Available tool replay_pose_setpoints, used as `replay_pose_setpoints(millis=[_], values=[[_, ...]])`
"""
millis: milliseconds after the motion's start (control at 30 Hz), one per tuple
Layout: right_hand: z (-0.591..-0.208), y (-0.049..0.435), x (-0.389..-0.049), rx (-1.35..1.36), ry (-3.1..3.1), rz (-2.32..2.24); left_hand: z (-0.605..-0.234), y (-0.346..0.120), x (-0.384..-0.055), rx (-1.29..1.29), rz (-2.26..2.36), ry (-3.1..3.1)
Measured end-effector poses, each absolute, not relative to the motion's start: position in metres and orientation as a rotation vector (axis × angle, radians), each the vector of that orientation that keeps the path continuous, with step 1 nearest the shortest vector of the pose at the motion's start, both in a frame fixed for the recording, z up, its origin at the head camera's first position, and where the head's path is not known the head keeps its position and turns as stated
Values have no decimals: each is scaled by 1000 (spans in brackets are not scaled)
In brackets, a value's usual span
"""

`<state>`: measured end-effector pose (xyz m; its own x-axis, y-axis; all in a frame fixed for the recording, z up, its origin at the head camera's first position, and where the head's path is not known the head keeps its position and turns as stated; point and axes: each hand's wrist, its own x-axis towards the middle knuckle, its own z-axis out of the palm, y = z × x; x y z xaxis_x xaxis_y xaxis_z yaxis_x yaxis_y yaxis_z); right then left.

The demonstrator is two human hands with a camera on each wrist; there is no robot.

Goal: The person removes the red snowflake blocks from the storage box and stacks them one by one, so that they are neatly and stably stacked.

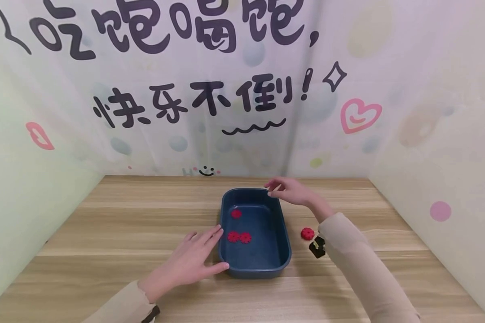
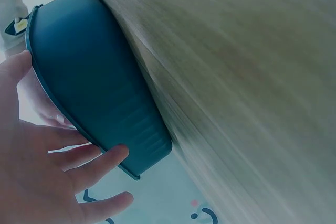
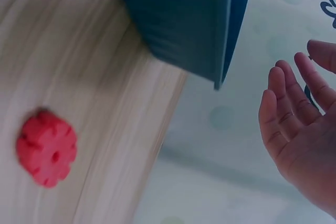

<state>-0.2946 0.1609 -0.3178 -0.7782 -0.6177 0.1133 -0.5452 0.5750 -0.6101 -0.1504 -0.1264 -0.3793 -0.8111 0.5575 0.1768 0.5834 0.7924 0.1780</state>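
Observation:
A dark blue rectangular tub (image 1: 262,258) stands on the wooden table. Inside it, one small red gear-like disc (image 1: 236,214) lies toward the far end, and two more red discs (image 1: 245,237) lie side by side nearer the left wall. My left hand (image 1: 191,260) is at the tub's left side, thumb and extended fingers spread along the rim. By the far right corner hovers my right hand (image 1: 293,190), its fingers loosely bent with nothing between them. In the right wrist view, that hand (image 3: 302,124) appears apart from the tub's rim.
Right of the tub, a red notched piece (image 1: 307,233) lies on the table (image 1: 153,215), below the right forearm. A black object (image 1: 317,247) shows at the right sleeve's edge. Behind the table hangs a printed white cloth (image 1: 242,148), with pale walls at both sides.

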Motion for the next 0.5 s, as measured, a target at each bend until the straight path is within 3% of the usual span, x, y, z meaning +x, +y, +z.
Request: replay_pose_setpoints(millis=[500], values=[[-315,95,-302,-844,2703,-813,-377,-126,-150,-906,-330,-2885]])
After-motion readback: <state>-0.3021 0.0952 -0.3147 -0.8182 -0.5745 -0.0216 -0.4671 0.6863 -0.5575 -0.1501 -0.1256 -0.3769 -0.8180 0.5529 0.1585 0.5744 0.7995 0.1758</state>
